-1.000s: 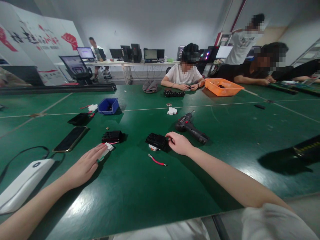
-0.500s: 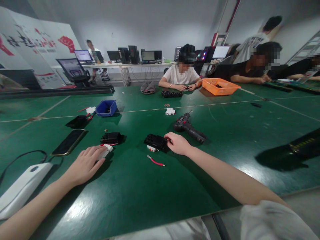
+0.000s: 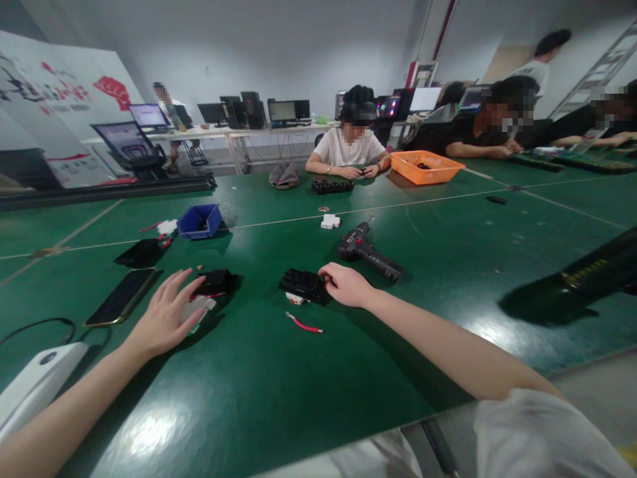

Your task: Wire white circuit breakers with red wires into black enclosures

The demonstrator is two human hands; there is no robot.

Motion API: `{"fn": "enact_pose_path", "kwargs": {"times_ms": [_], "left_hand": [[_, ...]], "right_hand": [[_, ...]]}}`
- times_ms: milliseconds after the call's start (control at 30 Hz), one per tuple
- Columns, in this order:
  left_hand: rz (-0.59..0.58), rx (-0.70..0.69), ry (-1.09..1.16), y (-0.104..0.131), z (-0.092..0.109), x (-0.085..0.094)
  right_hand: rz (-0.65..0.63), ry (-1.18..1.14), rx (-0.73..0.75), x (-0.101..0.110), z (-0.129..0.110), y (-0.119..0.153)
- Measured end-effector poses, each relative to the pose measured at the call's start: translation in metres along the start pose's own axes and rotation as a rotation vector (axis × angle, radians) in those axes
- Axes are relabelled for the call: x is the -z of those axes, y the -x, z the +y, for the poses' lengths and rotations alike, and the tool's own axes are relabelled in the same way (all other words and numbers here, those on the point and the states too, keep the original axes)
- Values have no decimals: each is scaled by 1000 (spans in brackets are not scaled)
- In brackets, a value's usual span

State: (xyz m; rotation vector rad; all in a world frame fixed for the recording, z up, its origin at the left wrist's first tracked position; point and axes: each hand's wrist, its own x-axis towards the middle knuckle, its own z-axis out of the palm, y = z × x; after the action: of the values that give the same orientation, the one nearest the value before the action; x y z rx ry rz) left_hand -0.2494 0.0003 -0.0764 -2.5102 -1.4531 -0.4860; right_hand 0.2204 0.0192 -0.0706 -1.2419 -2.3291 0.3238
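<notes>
My left hand (image 3: 166, 312) is open, its fingers spread above a white and clear plastic piece (image 3: 202, 307). Just past its fingertips sits a black plastic block (image 3: 216, 282) with a bit of red wire along its near side. My right hand (image 3: 346, 285) has its fingers curled at the right end of a black plastic housing (image 3: 298, 282); the fingertips are partly hidden. A small white and orange part (image 3: 295, 299) shows under the housing's near edge. Closer to me lies a short red wire (image 3: 304, 324) with bare metal ends.
A cordless screwdriver (image 3: 368, 252) lies beyond my right hand, near a white switch-like part (image 3: 330, 222). At left are a phone (image 3: 122, 297), a blue bin (image 3: 200, 222) and a white device (image 3: 44, 385). A dark cylinder (image 3: 572, 282) lies right. Across the table a person sits beside an orange basket (image 3: 423, 169).
My left hand has lifted and spread its fingers, uncovering more of the white and clear piece. My right hand stays at the black housing. The whole view has shifted slightly.
</notes>
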Motion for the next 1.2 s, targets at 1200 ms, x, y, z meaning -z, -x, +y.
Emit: {"fn": "enact_pose_path", "kwargs": {"times_ms": [1200], "left_hand": [[-132,36,325,-238,50,-115]], "right_hand": [[-37,21,3,2,1,-1]]}}
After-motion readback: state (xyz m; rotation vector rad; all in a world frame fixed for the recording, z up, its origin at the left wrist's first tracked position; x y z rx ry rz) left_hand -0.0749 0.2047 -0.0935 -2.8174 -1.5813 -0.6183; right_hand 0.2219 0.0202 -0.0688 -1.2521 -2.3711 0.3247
